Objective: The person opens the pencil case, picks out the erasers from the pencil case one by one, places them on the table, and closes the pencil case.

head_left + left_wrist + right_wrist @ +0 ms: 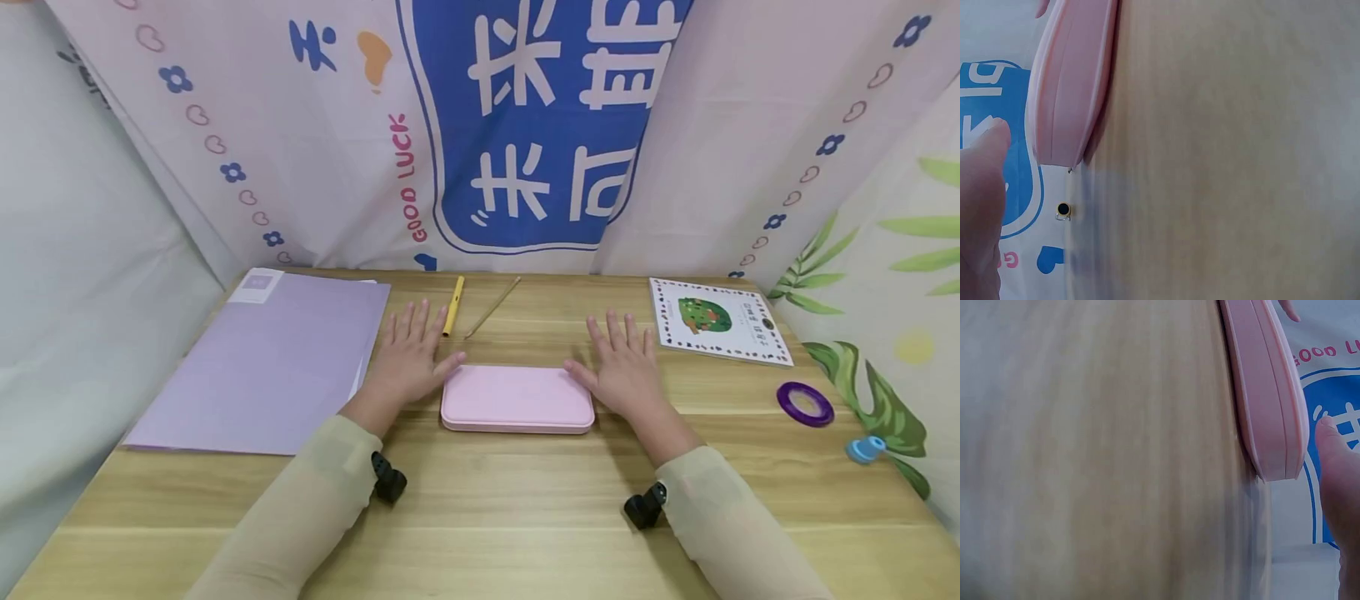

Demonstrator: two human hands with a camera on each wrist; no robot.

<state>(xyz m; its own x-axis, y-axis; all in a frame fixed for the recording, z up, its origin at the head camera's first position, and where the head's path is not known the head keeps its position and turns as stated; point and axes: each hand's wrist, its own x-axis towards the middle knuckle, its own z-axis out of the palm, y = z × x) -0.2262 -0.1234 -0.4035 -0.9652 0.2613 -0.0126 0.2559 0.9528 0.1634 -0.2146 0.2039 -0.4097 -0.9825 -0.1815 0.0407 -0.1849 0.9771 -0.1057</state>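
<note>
A pink case (517, 398) with rounded corners lies closed on the wooden table, between the two hands. My left hand (411, 360) is spread with straight fingers at the case's left end, its thumb near the upper left corner. At the other end my right hand (624, 367) is spread likewise, its thumb by the upper right corner. Whether either thumb touches the case is hard to tell. Both wrist views show the case's side (1075, 81) and one thumb (1332, 447) apart from it. Neither hand holds anything.
Beyond the left hand lie a yellow pen (453, 307) and a pencil (492, 307). A purple folder (270, 367) covers the left side. On the right are a white booklet (723, 321), a purple tape roll (785, 403) and a small blue object (866, 450). A printed curtain hangs behind.
</note>
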